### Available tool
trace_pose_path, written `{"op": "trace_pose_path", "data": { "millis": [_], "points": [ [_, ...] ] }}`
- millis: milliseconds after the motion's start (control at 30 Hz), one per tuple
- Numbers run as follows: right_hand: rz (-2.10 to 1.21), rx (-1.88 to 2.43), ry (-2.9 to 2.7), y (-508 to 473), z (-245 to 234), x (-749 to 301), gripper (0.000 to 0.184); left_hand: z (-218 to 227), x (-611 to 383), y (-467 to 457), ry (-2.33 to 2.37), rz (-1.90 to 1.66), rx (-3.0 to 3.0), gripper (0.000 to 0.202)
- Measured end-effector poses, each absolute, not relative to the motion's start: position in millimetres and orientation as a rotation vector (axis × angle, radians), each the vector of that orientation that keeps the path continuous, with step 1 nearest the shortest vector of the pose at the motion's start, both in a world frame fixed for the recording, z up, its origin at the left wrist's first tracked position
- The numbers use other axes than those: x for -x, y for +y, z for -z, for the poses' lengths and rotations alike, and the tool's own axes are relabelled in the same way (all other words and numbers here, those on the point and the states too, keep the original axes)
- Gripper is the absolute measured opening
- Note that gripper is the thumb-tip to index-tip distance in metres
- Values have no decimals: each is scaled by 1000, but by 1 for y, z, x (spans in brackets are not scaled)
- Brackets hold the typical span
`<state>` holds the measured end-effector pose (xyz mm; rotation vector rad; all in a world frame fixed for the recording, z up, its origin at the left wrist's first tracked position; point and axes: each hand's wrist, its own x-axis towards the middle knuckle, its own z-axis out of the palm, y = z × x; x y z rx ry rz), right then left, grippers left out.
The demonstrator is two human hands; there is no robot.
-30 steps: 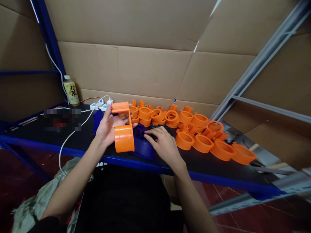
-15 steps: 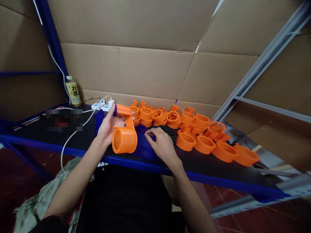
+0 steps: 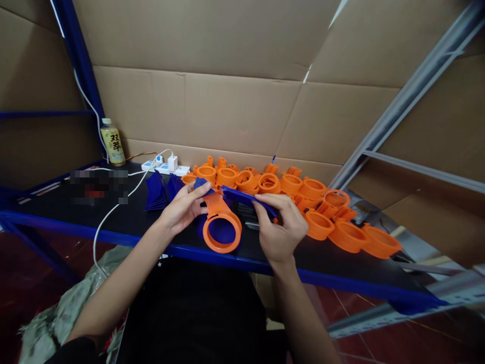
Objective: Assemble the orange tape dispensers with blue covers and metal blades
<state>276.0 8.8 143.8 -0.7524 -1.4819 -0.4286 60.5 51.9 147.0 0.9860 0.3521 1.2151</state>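
Observation:
My left hand (image 3: 184,208) grips an orange plastic ring with a stem (image 3: 238,228), held over the table's front part. Its round opening faces up toward me, and a small blue piece (image 3: 203,186) shows under my left thumb at the stem's end. Between the thumb and fingers of my right hand (image 3: 282,227) is a thin blue plastic piece (image 3: 242,197), held nearly edge-on. Its left end is close to the stem; whether they touch I cannot tell. Through the ring, more blue plastic shows on the tabletop.
Several orange ring parts (image 3: 317,225) stand in rows along the back and right of the black table (image 3: 125,222). Stacked blue pieces (image 3: 155,192) lie left of my hands. Behind are a white power strip (image 3: 184,170), a cable and a yellow-labelled bottle (image 3: 112,142).
My right hand has lifted a blue plastic piece off the table. My left hand has turned the orange ring part and brought it right, so its opening now faces me.

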Motion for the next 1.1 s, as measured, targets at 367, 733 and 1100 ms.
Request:
{"op": "trace_pose_path", "data": {
  "millis": [367,733,1100],
  "points": [
    [661,440,-1571,13,-140,-274,36,-149,-68,42,393,-1233,-940,36],
    [498,480,-1661,15,-135,-271,31,-152,-67,41,407,-1266,-966,32],
    [-429,659,-2048,-3,-162,-293,38,-157,-58,37,356,-1350,-1090,30]
  ]
}}
